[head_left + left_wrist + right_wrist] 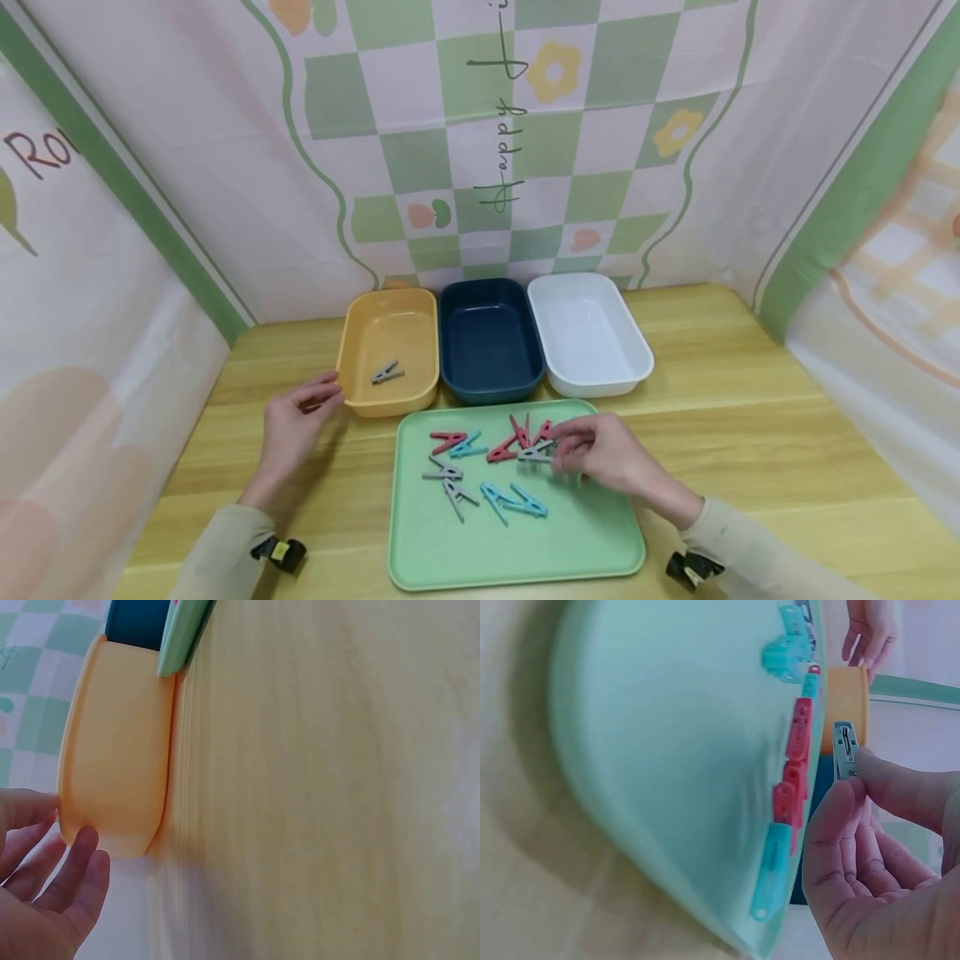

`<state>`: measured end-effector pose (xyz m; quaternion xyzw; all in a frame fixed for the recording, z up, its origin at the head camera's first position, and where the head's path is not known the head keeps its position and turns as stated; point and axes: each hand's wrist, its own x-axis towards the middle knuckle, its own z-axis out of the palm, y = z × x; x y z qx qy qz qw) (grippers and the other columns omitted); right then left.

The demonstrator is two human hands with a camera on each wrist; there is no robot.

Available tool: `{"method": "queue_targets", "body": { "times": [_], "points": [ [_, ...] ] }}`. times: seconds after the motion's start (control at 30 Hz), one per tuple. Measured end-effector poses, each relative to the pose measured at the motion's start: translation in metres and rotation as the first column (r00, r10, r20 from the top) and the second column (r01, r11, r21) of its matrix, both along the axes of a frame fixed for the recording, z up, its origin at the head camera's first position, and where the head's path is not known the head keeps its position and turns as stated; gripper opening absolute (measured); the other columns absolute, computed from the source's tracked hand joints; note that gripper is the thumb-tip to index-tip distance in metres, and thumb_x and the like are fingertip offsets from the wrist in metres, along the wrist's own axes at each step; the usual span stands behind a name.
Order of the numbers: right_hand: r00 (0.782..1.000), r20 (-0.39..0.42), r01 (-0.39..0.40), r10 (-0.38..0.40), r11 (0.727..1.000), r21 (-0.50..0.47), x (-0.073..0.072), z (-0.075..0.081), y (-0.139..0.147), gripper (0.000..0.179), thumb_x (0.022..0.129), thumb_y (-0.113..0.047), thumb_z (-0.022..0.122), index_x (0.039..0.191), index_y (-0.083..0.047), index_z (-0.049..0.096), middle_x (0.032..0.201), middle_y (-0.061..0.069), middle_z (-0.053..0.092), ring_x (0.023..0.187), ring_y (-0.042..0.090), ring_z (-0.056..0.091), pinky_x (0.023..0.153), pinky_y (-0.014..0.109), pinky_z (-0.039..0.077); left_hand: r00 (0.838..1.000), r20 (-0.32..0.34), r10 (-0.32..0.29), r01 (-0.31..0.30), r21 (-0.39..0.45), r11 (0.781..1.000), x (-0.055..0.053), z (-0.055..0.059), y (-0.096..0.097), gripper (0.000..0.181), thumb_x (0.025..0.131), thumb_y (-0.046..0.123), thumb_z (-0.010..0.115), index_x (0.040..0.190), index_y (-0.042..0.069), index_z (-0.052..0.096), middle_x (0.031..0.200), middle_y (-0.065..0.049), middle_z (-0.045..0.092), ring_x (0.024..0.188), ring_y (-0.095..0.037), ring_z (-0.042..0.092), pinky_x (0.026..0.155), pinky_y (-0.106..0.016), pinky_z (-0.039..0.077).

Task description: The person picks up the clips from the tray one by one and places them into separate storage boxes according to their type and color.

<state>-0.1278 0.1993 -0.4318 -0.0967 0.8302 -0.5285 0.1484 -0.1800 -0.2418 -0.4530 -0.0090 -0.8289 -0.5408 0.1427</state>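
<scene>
Toward the left edge of the desk [757, 400], a left hand [295, 423] reaches to the front left corner of a yellow tub [397, 333], its fingers loosely bent and touching the rim and outer wall. That tub stands near the desk's back edge, and one grey clip [387, 373] lies on its floor, toward the front. Before the tubs a green tray [517, 554] runs toward the desk's front edge. Nearest the tray's left edge lie two grey clips [456, 497], one behind the other; behind them, toward the back left corner, a red clip [447, 441] lies beside a blue clip [468, 447]. Next along the desk's back edge stands a navy tub [491, 333], between the yellow one and a white tub [588, 333]. Mid-tray are two light blue clips [527, 502] close together, and nearer the back edge a cluster of three red clips [502, 451]. Just beside that cluster in the head view, a right hand [606, 457] pinches another grey clip [845, 746] between thumb and forefinger, raised clear of the tray; the remaining fingers are curled in. By the tray's back right corner, the right wrist view shows one more blue clip [771, 874], mostly hidden by that hand from above.
</scene>
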Motion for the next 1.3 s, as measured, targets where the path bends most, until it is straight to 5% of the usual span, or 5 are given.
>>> {"method": "queue_targets", "body": {
  "times": [0.33,0.53,0.9,1.1,1.3],
  "points": [
    [0.999,0.015,0.030,-0.029,0.999,-0.043,-0.010,0.024,-0.010,0.040,0.086,-0.001,0.084,0.122,0.010,0.070,0.091,0.008,0.075,0.076,0.021,0.068,0.058,0.037,0.060,1.000,-0.008,0.010,-0.010,-0.014,1.000,0.000,-0.001,0.000,0.017,0.093,0.000,0.080,0.109,-0.008,0.079,0.127,-0.015,0.073,0.116,-0.031,0.070,0.083,-0.011,0.055],
    [0.999,-0.031,0.011,-0.011,1.000,-0.025,-0.018,0.037,-0.017,0.038,0.087,-0.005,0.085,0.121,0.008,0.072,0.089,0.008,0.075,0.076,0.029,0.068,0.060,0.038,0.060,1.000,-0.001,0.019,-0.019,-0.048,0.999,-0.001,-0.003,-0.001,0.015,0.093,-0.001,0.080,0.106,-0.007,0.079,0.126,-0.013,0.074,0.114,-0.025,0.071,0.082,-0.012,0.056],
    [0.994,-0.106,-0.006,0.005,1.000,-0.011,-0.041,0.051,-0.040,0.033,0.088,-0.008,0.085,0.117,0.003,0.075,0.089,0.006,0.075,0.081,0.021,0.070,0.072,0.033,0.059,0.999,0.020,0.034,-0.033,-0.052,0.998,-0.001,-0.004,-0.001,0.014,0.093,0.002,0.081,0.106,-0.005,0.080,0.126,-0.010,0.074,0.111,-0.024,0.071,0.081,-0.013,0.057],
    [0.996,-0.090,-0.007,0.005,1.000,-0.020,-0.055,0.059,-0.058,0.030,0.089,-0.006,0.083,0.117,0.001,0.076,0.089,0.006,0.076,0.079,0.029,0.070,0.064,0.038,0.060,1.000,0.017,0.026,-0.025,-0.049,0.998,-0.001,-0.005,-0.002,0.014,0.094,0.003,0.081,0.105,-0.005,0.080,0.127,-0.010,0.074,0.113,-0.027,0.071,0.081,-0.012,0.056],
    [0.993,-0.113,-0.032,0.028,0.999,-0.026,-0.071,0.071,-0.081,0.028,0.089,-0.007,0.084,0.116,-0.002,0.078,0.088,0.005,0.076,0.080,0.033,0.070,0.066,0.044,0.062,1.000,0.004,0.028,-0.027,-0.044,0.999,-0.002,-0.005,-0.003,0.014,0.094,0.002,0.081,0.105,-0.005,0.080,0.126,-0.010,0.074,0.109,-0.013,0.071,0.082,-0.012,0.056]
  ]
}}
